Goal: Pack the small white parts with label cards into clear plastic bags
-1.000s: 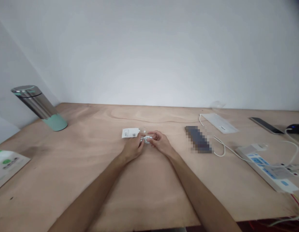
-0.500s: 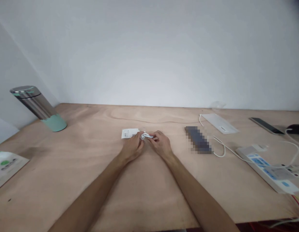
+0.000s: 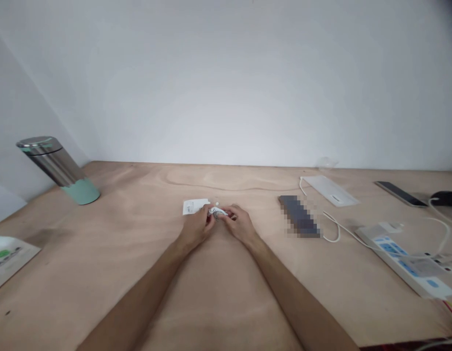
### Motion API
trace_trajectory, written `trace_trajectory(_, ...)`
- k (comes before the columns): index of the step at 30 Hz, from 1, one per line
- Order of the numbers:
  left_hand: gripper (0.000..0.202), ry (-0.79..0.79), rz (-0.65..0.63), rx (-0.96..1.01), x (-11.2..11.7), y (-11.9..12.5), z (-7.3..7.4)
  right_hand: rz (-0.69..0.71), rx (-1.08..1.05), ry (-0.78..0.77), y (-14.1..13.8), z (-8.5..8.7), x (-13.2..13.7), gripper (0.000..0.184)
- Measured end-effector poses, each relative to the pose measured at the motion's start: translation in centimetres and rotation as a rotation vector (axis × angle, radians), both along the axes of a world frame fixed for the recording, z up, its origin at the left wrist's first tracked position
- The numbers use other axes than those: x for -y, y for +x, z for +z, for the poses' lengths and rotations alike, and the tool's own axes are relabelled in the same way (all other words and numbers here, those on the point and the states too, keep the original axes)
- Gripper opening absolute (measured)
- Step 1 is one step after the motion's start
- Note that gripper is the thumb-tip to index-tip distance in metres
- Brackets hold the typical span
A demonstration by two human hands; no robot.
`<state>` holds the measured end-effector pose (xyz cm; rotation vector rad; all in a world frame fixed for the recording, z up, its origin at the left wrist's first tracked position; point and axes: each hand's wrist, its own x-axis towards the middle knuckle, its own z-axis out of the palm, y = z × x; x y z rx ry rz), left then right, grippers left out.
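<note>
A small looped bundle of thin white cable (image 3: 219, 211) is held between my two hands, just above the wooden tabletop. My left hand (image 3: 194, 225) pinches its left side with thumb and fingers. On the other side, the fingertips of my right hand (image 3: 241, 224) are closed on the cable's right end. Fingers cover part of the bundle, so its ends cannot be made out. Just beyond my left hand lies a small white packet (image 3: 190, 206) with a printed label, partly hidden by that hand. A tiny white piece (image 3: 217, 204) shows behind the cable.
A steel and mint-green bottle (image 3: 67, 168) stands at the back left, with a white and green package (image 3: 11, 258) nearer. To the right are a blurred-out dark phone (image 3: 299, 217), a clear sleeve (image 3: 331, 190), another phone (image 3: 399, 193) and a power strip (image 3: 401, 261) with white cords.
The cable between my hands has changed shape, now arching toward my right fingers. Both hands keep their grip. The whole scene sits slightly lower in view.
</note>
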<state>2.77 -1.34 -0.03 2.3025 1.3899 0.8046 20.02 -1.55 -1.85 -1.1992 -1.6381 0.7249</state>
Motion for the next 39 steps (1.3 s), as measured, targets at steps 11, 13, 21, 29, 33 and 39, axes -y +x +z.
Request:
trace_trajectory(11,0.024,-0.062,0.056,-0.119,0.3,0.2,0.8,0.179,-0.286,-0.289,0.7,0.2,-0.2,0.03)
trace_trajectory(13,0.025,-0.063,0.066,-0.152,0.5,0.3,1.2,0.192,-0.317,-0.287,0.7,0.1,-0.3,0.03)
trace_trajectory(21,0.029,0.029,0.012,-0.197,0.6,0.3,1.1,0.144,-0.191,-0.197,0.4,0.2,0.2,0.018)
trace_trajectory(29,0.041,0.068,-0.149,0.149,0.8,0.7,0.2,-0.083,0.06,-0.048,-0.1,0.4,0.4,0.014)
trace_trajectory(33,0.043,0.01,-0.159,0.214,0.7,1.0,0.1,-0.155,0.109,-0.02,0.0,0.5,0.3,0.012)
trace_trajectory(39,0.041,-0.007,-0.144,0.248,0.0,0.8,-0.2,-0.182,0.211,-0.01,-0.3,1.0,0.7,0.014)
